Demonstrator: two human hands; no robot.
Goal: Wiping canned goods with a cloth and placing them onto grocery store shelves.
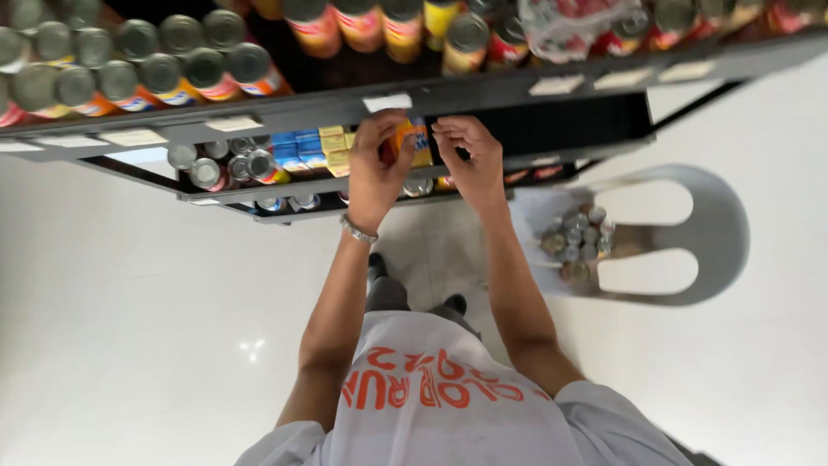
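— What have your hands got?

— My left hand (375, 164) is wrapped around a small orange and yellow pack (412, 141), fingers closed on its near side. My right hand (470, 155) is just beside it, fingers curled, touching the pack's other edge; whether it truly grips I cannot tell.

— Where is the pack?

— At the front lip of the middle shelf (293, 185), just under the dark edge of the top shelf (483, 86) with its white price tags (387, 102).

— What crowds it?

— Just left of my left hand stand yellow boxes (333, 148) and blue boxes (293, 148), then tins (228, 166) seen from above. Beyond my right hand the shelf opening is dark, with room along it. Above both hands, rows of tins and jars (147, 65) fill the top shelf up to its edge.

— And further out?

— To the right of my right arm, a grey plastic chair (716, 233) carries a cluster of tins (576, 242) on white plastic. White floor (129, 328) stretches wide to the left of my left arm.
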